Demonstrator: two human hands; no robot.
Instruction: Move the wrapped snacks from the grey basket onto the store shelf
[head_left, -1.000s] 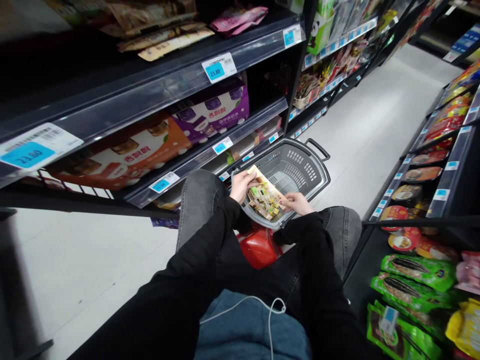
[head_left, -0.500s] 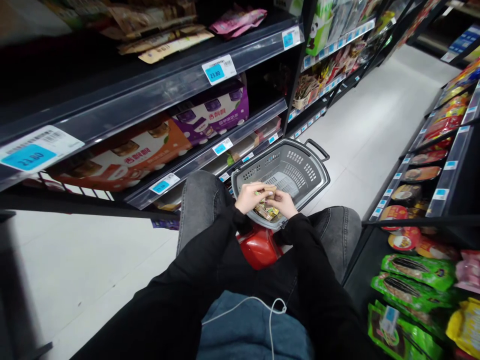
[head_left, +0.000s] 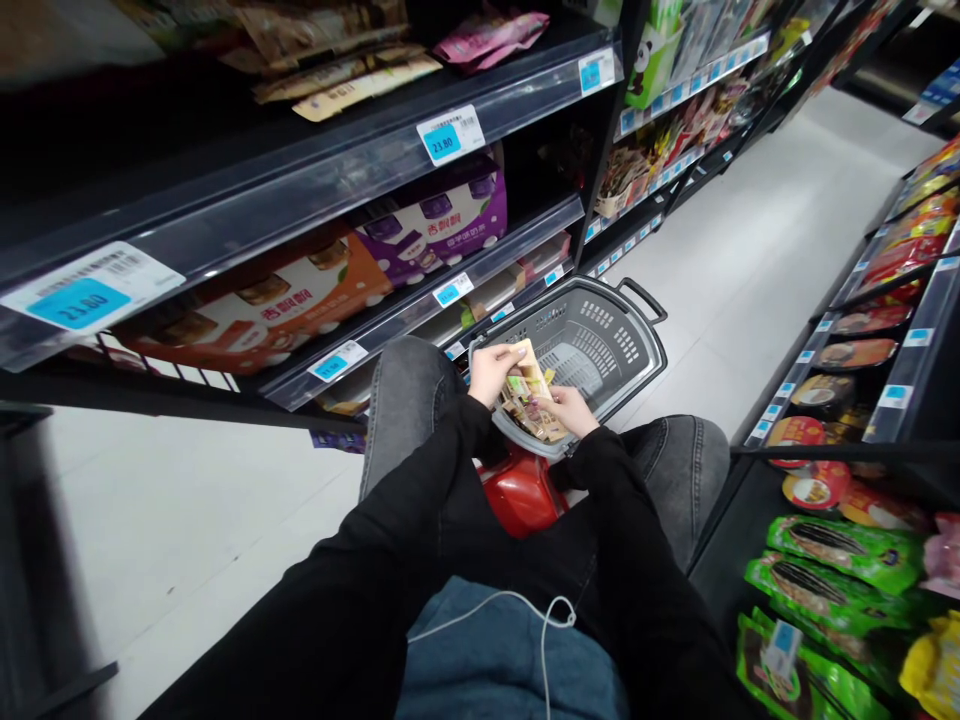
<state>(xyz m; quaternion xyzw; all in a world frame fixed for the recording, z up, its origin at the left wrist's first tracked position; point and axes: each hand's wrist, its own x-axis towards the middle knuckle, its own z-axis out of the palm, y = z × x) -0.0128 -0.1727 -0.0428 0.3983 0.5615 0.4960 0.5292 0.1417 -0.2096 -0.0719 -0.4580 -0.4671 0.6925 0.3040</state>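
A small beige snack packet (head_left: 531,366) is held up over the near end of the grey shopping basket (head_left: 615,290). My left hand (head_left: 490,373) pinches the packet by its upper left edge. My right hand (head_left: 568,409) is closed at the packet's lower right, fingertips against it. Below the hands, several small brown and green packets (head_left: 534,418) are in the near end of the basket; the hands partly cover them. The far part of the basket shows its bare slotted bottom. The basket lies between my knees.
Shelves on the left carry an orange carton (head_left: 281,305), a purple carton (head_left: 446,225) and beige pouches (head_left: 360,85). A low shelf on the right bears green bags (head_left: 840,545) and cup-shaped packs (head_left: 817,485). A red object (head_left: 523,495) sits between my legs. The aisle floor (head_left: 720,270) runs ahead.
The beige packet has come upright and shows its broad face. My hands have moved slightly apart, the left one higher. The view has shifted a little.
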